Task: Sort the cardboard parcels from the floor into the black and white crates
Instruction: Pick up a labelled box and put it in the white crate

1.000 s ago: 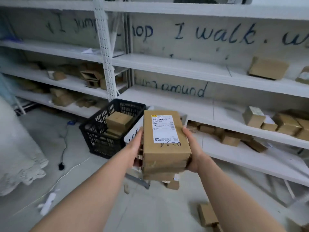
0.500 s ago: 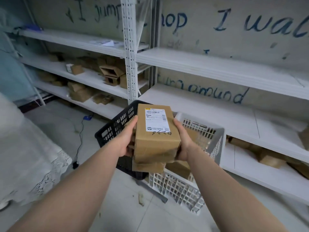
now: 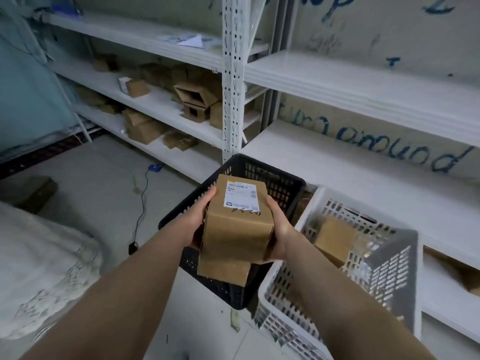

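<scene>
I hold a stack of cardboard parcels between both hands above the black crate (image 3: 281, 178). The top parcel (image 3: 237, 224) carries a white shipping label with handwriting below it; a second parcel (image 3: 223, 270) sits under it. My left hand (image 3: 198, 222) grips the stack's left side and my right hand (image 3: 279, 227) grips its right side. The white crate (image 3: 389, 276) stands on the floor just right of the black one, with a cardboard parcel (image 3: 335, 239) inside. The black crate's contents are hidden behind the stack.
White metal shelving runs along the wall behind the crates, with an upright post (image 3: 232, 74) and several cardboard boxes (image 3: 145, 128) on the left shelves. A black cable (image 3: 141, 211) lies on the floor. White lace fabric (image 3: 39, 266) covers something at the left.
The view has swung left and downward and closer to the crates. The parcel stack, still held in both hands, now hangs over the black crate, and the white crate fills the lower right.
</scene>
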Tool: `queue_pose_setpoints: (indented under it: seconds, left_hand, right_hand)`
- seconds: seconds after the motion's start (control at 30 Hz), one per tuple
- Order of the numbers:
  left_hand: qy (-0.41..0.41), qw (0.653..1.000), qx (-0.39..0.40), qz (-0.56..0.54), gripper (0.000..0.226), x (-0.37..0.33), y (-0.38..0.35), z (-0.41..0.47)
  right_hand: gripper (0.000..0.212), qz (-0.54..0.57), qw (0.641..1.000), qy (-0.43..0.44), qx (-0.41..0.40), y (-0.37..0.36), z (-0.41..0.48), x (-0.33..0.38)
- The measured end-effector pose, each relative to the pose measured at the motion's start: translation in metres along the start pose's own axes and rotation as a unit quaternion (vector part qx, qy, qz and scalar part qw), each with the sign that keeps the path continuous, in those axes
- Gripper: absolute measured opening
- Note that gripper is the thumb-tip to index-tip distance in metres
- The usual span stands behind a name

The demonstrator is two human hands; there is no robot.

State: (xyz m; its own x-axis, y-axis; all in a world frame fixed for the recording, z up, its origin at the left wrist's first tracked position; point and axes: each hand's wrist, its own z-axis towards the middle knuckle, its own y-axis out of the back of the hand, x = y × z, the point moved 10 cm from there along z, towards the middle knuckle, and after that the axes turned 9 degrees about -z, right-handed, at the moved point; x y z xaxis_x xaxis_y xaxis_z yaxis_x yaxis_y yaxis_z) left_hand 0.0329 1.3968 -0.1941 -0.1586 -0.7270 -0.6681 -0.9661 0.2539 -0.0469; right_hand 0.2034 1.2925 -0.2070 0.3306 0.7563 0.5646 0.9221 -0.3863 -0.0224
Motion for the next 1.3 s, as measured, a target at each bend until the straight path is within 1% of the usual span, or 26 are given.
queue_pose_setpoints:
  seconds: [0.07,0.17,0.23,0.27,0.37,0.43,0.53,0.57,0.63,0.7,0.77,0.93,1.07,1.2,1.3]
  left_hand:
    - [0.004,1.0,0.004,0.018,0.123,-0.01,0.004,0.022]
    - [0.016,0.999,0.009,0.048,0.125,-0.023,0.009,0.06]
    - [0.038,0.996,0.023,0.076,0.124,-0.029,0.011,0.083]
    - [0.043,0.994,0.034,0.092,0.125,-0.032,0.011,0.092]
    - [0.073,0.988,0.053,0.128,0.127,-0.039,0.01,0.112]
    - [0.087,0.984,0.078,0.131,0.118,-0.041,0.003,0.131]
    - [0.09,0.98,0.108,0.14,0.123,-0.044,-0.008,0.152]
    - [0.09,0.978,0.124,0.142,0.118,-0.044,-0.012,0.156]
    - [0.096,0.975,0.151,0.133,0.098,-0.039,-0.018,0.166]
    - [0.103,0.971,0.187,0.111,0.074,-0.031,-0.026,0.173]
    - [0.094,0.971,0.201,0.093,0.058,-0.024,-0.031,0.183]
    - [0.073,0.975,0.186,0.1,0.049,-0.01,-0.032,0.206]
    - [0.089,0.968,0.195,0.128,0.04,0.004,-0.029,0.217]
    - [0.095,0.961,0.214,0.148,0.044,0.01,-0.031,0.219]
    - [0.081,0.955,0.221,0.183,0.042,0.008,-0.032,0.216]
  right_hand:
    - [0.118,0.02,1.0,-0.02,-0.004,-0.008,0.018,0.005]
    - [0.118,0.065,0.997,-0.038,-0.011,-0.017,0.047,0.011]
    - [0.121,0.093,0.994,-0.058,-0.021,-0.023,0.063,0.011]
    - [0.119,0.109,0.992,-0.066,-0.023,-0.026,0.07,0.012]
    - [0.102,0.149,0.986,-0.073,-0.033,-0.033,0.084,0.016]
    - [0.092,0.168,0.982,-0.075,-0.04,-0.034,0.091,0.019]
    - [0.077,0.205,0.976,-0.051,-0.052,-0.033,0.103,0.023]
    - [0.075,0.216,0.974,-0.039,-0.06,-0.032,0.107,0.025]
    - [0.071,0.245,0.967,-0.014,-0.071,-0.029,0.113,0.026]
    - [0.062,0.27,0.96,0.013,-0.077,-0.024,0.121,0.025]
    - [0.053,0.294,0.952,0.039,-0.078,-0.021,0.127,0.022]
    - [0.05,0.285,0.952,0.038,-0.101,-0.021,0.143,0.002]
    - [0.05,0.275,0.954,0.027,-0.118,-0.025,0.158,-0.011]
    - [0.047,0.264,0.956,0.026,-0.123,-0.025,0.166,-0.015]
    - [0.047,0.258,0.956,0.027,-0.137,-0.021,0.165,-0.016]
